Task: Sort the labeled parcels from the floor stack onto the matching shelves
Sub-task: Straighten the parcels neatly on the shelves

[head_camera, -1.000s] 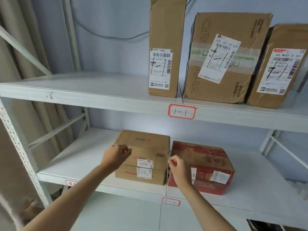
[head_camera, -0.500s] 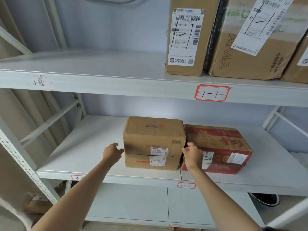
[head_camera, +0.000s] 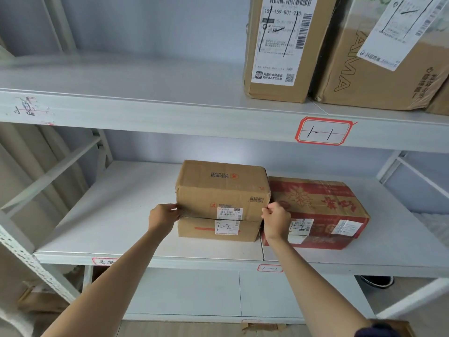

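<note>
You are looking at a brown cardboard parcel [head_camera: 220, 190] sitting upright on the shelf tagged 1-2 [head_camera: 136, 215], its handwritten "1-2" label facing you. It is touching a flatter red printed parcel [head_camera: 320, 205] to its right. Above, on the shelf tagged 1-1 [head_camera: 145, 113], two tall brown parcels [head_camera: 279, 49] [head_camera: 379, 69] are standing side by side, labels forward.

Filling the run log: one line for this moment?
step: placing | parcel: brown box marked 1-2 | on: shelf 1-2 | left hand, right hand: at its sides
</note>
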